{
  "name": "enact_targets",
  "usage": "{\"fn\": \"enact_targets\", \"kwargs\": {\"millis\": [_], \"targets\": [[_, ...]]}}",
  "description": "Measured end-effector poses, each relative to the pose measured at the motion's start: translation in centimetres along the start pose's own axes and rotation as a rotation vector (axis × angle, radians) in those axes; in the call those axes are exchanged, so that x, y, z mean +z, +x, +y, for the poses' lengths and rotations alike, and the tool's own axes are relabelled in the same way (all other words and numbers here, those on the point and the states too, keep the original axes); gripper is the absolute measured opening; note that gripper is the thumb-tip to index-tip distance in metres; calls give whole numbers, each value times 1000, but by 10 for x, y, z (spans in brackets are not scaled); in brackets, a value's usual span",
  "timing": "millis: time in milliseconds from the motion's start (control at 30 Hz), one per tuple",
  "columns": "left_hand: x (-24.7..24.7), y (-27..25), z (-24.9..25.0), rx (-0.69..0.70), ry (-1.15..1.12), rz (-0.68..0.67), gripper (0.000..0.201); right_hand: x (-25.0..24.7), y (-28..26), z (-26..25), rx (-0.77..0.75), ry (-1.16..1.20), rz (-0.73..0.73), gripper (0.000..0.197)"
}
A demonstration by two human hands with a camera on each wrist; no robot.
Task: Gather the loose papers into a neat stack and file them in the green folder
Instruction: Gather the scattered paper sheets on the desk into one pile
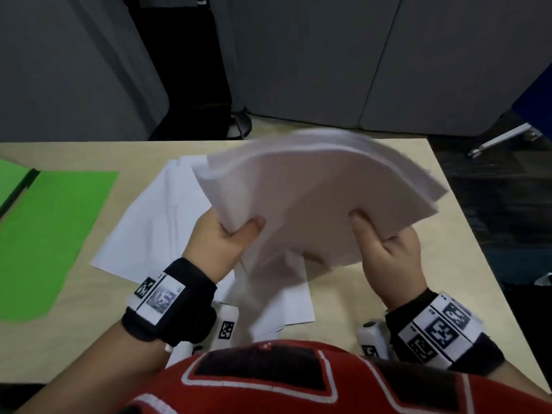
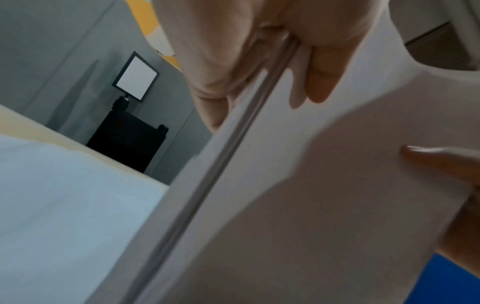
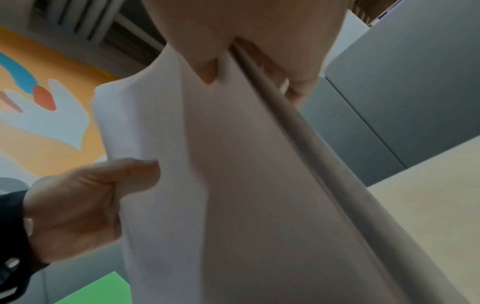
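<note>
Both hands hold a thick stack of white papers (image 1: 316,192) tilted up above the table. My left hand (image 1: 230,234) grips its near left corner, thumb on top. My right hand (image 1: 385,243) grips its near right edge, thumb on top as well. The stack's top edges are fanned and blurred. In the left wrist view the stack (image 2: 311,185) fills the frame with fingers (image 2: 314,67) curled round its edge. The right wrist view shows the stack (image 3: 246,174) pinched the same way. More loose sheets (image 1: 155,222) lie on the table under it. The open green folder (image 1: 50,231) lies flat at the left.
The light wooden table (image 1: 427,264) ends close to the right of my right hand and just behind the papers. Grey partition panels (image 1: 328,55) stand behind it. A chair base (image 1: 504,138) shows on the floor at the far right.
</note>
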State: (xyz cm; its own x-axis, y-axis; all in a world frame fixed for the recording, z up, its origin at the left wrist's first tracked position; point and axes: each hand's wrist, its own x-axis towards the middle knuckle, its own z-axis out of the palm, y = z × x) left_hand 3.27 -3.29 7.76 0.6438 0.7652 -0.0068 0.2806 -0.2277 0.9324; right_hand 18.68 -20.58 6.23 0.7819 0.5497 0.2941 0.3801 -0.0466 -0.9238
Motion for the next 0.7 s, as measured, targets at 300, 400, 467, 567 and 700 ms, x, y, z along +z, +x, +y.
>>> {"fn": "enact_targets", "kwargs": {"millis": [300, 400, 467, 567, 700], "targets": [[6, 19, -35, -225, -8, -132, 32, 8, 6, 33, 265, -114, -69, 19], [-2, 29, -55, -276, 43, -137, 31, 9, 10, 34, 298, -99, -54, 26], [-10, 38, -74, -339, 146, -68, 31, 13, 11, 40, 345, -98, -45, 25], [-30, 53, -108, -570, 422, 79, 48, 17, 10, 54, 424, -92, -49, 27], [-54, 60, -136, -923, 447, 242, 73, 21, 9, 72, 576, -188, -189, 27]]}}
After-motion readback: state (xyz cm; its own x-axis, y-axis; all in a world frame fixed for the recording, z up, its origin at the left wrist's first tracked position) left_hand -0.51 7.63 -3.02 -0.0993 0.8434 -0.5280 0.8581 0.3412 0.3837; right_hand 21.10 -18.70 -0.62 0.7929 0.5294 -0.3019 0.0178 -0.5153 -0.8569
